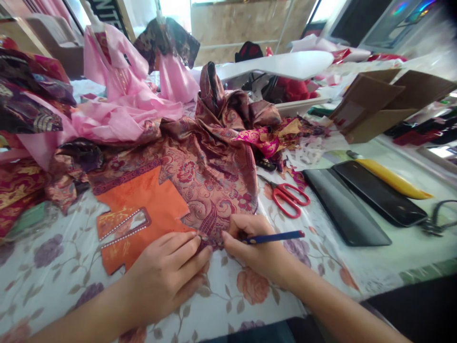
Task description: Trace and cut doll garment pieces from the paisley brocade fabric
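My right hand (pixel 255 247) is shut on a blue pencil (pixel 273 237) with a red end, and its fingers sit at the edge of a reddish paisley brocade cloth (pixel 210 183). My left hand (pixel 167 271) lies flat beside it, its fingertips pressing on that cloth's lower edge. An orange garment-shaped pattern piece (pixel 139 214) with a beaded neckline trim lies on the brocade, just beyond my left hand. The pencil's tip is hidden by my right fingers. Both hands rest on a floral tablecloth (pixel 228 295).
Red-handled scissors (pixel 287 197) lie to the right, next to two black flat cases (pixel 346 205) and a yellow tool (pixel 392 178). Piled fabrics (pixel 28 105), pink garments (pixel 114 81), a white ironing board (pixel 274 64) and cardboard (pixel 371 105) stand beyond.
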Motion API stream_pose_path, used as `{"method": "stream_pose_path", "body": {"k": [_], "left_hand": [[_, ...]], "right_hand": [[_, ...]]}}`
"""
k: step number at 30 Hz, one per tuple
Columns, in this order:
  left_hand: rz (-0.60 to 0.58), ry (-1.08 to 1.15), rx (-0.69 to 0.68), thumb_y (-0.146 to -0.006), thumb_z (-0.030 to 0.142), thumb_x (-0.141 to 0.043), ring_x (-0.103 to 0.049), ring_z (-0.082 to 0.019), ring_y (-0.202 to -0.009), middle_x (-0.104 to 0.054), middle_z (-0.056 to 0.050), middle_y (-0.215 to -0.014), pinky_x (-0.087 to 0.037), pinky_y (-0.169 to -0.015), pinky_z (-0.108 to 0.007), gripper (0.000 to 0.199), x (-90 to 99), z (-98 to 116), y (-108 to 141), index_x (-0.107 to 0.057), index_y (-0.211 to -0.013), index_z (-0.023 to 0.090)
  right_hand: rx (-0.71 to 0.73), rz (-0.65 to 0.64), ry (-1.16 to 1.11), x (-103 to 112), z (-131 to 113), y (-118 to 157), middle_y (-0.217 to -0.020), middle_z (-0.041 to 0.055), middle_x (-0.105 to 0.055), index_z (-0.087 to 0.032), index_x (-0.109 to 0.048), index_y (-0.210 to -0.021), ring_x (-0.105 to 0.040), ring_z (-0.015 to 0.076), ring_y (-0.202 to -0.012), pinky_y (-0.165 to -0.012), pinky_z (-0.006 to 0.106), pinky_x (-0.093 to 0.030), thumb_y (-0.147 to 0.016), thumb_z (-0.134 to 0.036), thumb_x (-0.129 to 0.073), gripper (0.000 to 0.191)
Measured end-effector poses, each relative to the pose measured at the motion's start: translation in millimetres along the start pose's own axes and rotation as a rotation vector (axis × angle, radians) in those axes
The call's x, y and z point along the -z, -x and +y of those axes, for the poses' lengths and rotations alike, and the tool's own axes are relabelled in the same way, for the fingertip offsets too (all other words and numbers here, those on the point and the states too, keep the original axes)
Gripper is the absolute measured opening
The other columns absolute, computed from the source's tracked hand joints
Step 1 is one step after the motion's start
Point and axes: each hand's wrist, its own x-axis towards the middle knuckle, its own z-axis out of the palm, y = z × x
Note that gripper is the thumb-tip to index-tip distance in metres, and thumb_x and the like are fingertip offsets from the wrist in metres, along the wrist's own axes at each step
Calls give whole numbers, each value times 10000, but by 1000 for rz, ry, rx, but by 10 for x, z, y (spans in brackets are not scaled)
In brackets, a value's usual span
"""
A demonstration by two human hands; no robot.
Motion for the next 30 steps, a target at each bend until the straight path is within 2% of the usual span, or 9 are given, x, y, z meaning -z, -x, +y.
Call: {"method": "stream_pose_path", "body": {"k": [18,30], "left_hand": [[-2,-3,-17,-939,301,-464,-606,-246,-1029,-663,-114,-1083,-532,-876,-398,336,15,-12,-9,-603,-1182,114],[-28,31,15,-925,293,-488,-594,-251,-1033,-659,-105,-1078,-522,-884,-414,338,12,-1,-4,-585,-1203,127]], "right_hand": [[-33,-32,-101,20,-11,-15,-482,-53,-390,-189,-403,-520,-332,74,-462,-426,210,-253,-747,-213,-532,262],[-23,-37,-82,3,24,-17,-488,-48,-391,-189,-409,-521,-338,78,-469,-432,213,-255,-774,-243,-547,294]]}}
